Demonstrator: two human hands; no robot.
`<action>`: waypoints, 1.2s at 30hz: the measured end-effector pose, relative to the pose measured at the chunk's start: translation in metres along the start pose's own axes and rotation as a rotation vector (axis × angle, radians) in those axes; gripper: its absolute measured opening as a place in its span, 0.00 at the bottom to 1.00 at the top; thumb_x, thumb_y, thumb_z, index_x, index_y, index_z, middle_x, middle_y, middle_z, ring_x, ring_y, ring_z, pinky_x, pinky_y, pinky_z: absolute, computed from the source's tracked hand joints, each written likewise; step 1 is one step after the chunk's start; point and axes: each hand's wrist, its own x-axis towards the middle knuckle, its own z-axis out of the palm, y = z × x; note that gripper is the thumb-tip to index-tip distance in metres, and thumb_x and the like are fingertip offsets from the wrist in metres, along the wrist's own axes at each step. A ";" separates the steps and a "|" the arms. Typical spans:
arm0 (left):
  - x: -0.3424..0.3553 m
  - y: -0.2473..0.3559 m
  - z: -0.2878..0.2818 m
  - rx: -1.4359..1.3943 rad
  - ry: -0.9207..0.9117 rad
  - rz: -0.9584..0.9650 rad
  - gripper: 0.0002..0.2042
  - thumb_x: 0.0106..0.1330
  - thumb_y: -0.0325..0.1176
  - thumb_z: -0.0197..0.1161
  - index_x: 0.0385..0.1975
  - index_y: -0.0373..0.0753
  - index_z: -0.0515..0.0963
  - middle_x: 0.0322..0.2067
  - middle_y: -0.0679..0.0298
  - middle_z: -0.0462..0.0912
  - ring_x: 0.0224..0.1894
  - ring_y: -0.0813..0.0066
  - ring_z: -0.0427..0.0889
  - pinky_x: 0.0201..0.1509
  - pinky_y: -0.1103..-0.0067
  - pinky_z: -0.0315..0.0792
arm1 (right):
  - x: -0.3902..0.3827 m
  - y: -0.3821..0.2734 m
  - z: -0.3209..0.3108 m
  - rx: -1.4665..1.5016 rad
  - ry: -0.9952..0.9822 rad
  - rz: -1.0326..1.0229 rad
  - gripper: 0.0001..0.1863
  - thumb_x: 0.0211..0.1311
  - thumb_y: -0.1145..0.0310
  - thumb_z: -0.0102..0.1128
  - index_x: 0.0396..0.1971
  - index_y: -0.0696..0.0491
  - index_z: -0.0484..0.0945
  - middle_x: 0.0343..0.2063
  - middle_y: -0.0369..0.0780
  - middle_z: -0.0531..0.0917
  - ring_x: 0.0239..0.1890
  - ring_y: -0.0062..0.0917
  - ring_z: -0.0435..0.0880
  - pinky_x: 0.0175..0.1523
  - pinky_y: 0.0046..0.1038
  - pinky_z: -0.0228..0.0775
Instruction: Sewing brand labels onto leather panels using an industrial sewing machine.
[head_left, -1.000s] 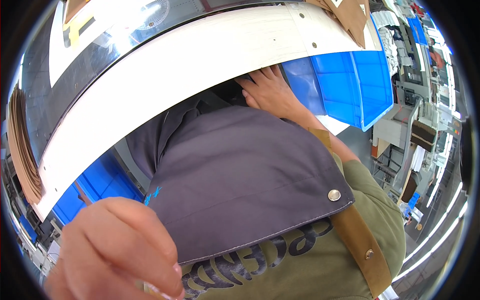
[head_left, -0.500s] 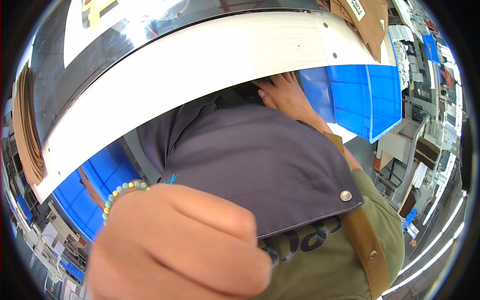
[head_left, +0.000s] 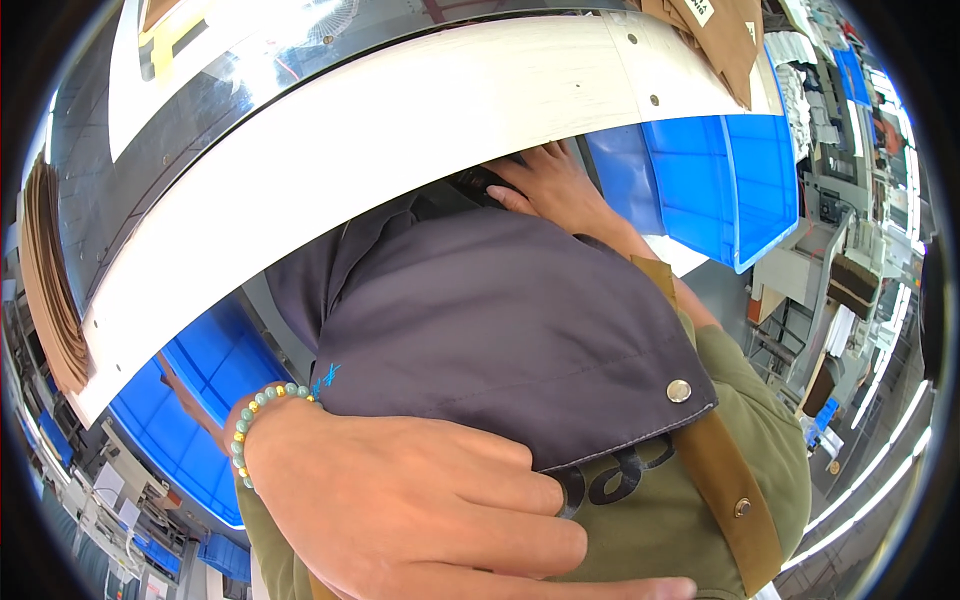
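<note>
A white surface arched above the dark apron. Over the apron's lower edge hung the left hand, fingers partly curled, any grip impossible to tell. A blue bin stood right of the right hand, which reached to a dark object beneath the surface's edge, its hold unclear. A beaded bracelet circled the left wrist.

Bright, white glare on the glossy tabletop, shadow under its pale edge, fisheye bending toward black corners
</note>
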 end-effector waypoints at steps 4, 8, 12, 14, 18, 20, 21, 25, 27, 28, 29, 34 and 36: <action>0.015 -0.001 0.003 0.098 0.012 0.121 0.26 0.76 0.31 0.63 0.73 0.40 0.73 0.38 0.73 0.83 0.36 0.77 0.79 0.37 0.80 0.70 | 0.014 -0.007 -0.012 0.035 -0.244 0.086 0.31 0.81 0.42 0.46 0.69 0.48 0.78 0.73 0.54 0.67 0.78 0.55 0.57 0.82 0.56 0.45; 0.012 0.004 0.026 -0.251 0.368 0.002 0.08 0.63 0.19 0.65 0.37 0.38 0.76 0.34 0.52 0.85 0.27 0.61 0.82 0.29 0.74 0.73 | 0.020 -0.008 0.001 0.097 -0.152 0.045 0.30 0.79 0.37 0.46 0.59 0.44 0.86 0.69 0.51 0.73 0.77 0.51 0.61 0.81 0.56 0.46; 0.013 -0.001 0.022 -0.221 0.397 0.051 0.08 0.63 0.18 0.64 0.30 0.40 0.73 0.33 0.54 0.85 0.28 0.63 0.82 0.28 0.74 0.74 | 0.022 -0.010 -0.005 0.080 -0.193 0.025 0.31 0.80 0.39 0.46 0.64 0.48 0.81 0.70 0.52 0.71 0.77 0.53 0.60 0.81 0.56 0.47; 0.014 0.006 0.014 -0.225 0.343 -0.010 0.10 0.63 0.18 0.63 0.27 0.41 0.71 0.33 0.55 0.85 0.28 0.64 0.82 0.28 0.74 0.75 | 0.022 -0.010 -0.006 0.094 -0.276 0.043 0.34 0.81 0.40 0.45 0.70 0.52 0.76 0.73 0.54 0.68 0.78 0.56 0.58 0.81 0.58 0.47; 0.011 0.010 0.000 -0.337 0.224 -0.170 0.10 0.64 0.19 0.63 0.25 0.42 0.71 0.34 0.55 0.86 0.29 0.63 0.82 0.29 0.74 0.76 | 0.018 -0.004 -0.012 0.055 -0.243 0.104 0.30 0.81 0.47 0.50 0.69 0.54 0.75 0.71 0.56 0.70 0.77 0.56 0.61 0.80 0.53 0.52; 0.010 0.011 0.001 -0.279 0.257 -0.089 0.08 0.64 0.20 0.63 0.27 0.41 0.74 0.35 0.55 0.85 0.29 0.62 0.83 0.30 0.73 0.76 | 0.020 -0.006 -0.023 0.017 -0.311 0.128 0.28 0.81 0.50 0.51 0.69 0.55 0.75 0.70 0.56 0.72 0.76 0.55 0.64 0.79 0.51 0.54; 0.011 0.013 0.001 -0.218 0.282 -0.001 0.06 0.64 0.20 0.63 0.29 0.41 0.77 0.36 0.55 0.85 0.30 0.61 0.83 0.30 0.73 0.76 | 0.020 -0.006 -0.032 0.115 -0.337 0.135 0.27 0.81 0.53 0.52 0.69 0.55 0.75 0.69 0.57 0.73 0.74 0.55 0.66 0.78 0.49 0.57; 0.005 0.016 -0.028 -0.194 0.131 0.027 0.05 0.65 0.21 0.64 0.30 0.40 0.80 0.37 0.54 0.86 0.32 0.61 0.84 0.31 0.72 0.76 | 0.015 0.000 -0.083 0.302 -0.451 0.082 0.24 0.80 0.57 0.51 0.64 0.58 0.78 0.61 0.55 0.80 0.64 0.52 0.77 0.70 0.46 0.69; -0.007 0.030 -0.023 -0.112 0.414 0.016 0.03 0.64 0.23 0.66 0.33 0.40 0.81 0.38 0.52 0.87 0.33 0.61 0.85 0.31 0.71 0.76 | 0.022 -0.004 -0.126 0.300 -0.621 0.047 0.23 0.79 0.57 0.54 0.64 0.56 0.79 0.58 0.52 0.84 0.59 0.48 0.82 0.64 0.44 0.75; -0.018 0.030 -0.031 -0.066 0.399 0.005 0.03 0.64 0.23 0.66 0.33 0.40 0.81 0.38 0.52 0.87 0.33 0.61 0.85 0.31 0.71 0.76 | 0.033 -0.006 -0.149 0.304 -0.671 0.034 0.23 0.79 0.57 0.56 0.62 0.56 0.81 0.56 0.50 0.86 0.57 0.47 0.84 0.62 0.43 0.77; -0.032 0.033 -0.040 0.141 0.461 -0.078 0.05 0.63 0.25 0.67 0.37 0.40 0.82 0.39 0.52 0.88 0.34 0.60 0.85 0.32 0.70 0.76 | 0.050 -0.006 -0.173 0.291 -0.642 0.009 0.23 0.79 0.57 0.56 0.62 0.56 0.81 0.56 0.50 0.86 0.57 0.47 0.84 0.62 0.43 0.77; -0.095 0.038 -0.112 1.126 0.567 -0.906 0.23 0.65 0.23 0.66 0.63 0.33 0.81 0.52 0.52 0.85 0.51 0.50 0.83 0.57 0.64 0.77 | 0.126 0.001 -0.216 0.374 -0.259 -0.046 0.17 0.78 0.62 0.58 0.54 0.57 0.86 0.51 0.46 0.89 0.54 0.41 0.87 0.61 0.38 0.78; -0.126 0.030 -0.140 1.351 0.541 -0.977 0.23 0.70 0.26 0.65 0.65 0.34 0.79 0.60 0.52 0.83 0.62 0.50 0.80 0.67 0.63 0.73 | 0.167 0.004 -0.202 0.231 -0.065 -0.121 0.19 0.78 0.61 0.58 0.57 0.58 0.84 0.55 0.46 0.87 0.60 0.41 0.84 0.64 0.38 0.76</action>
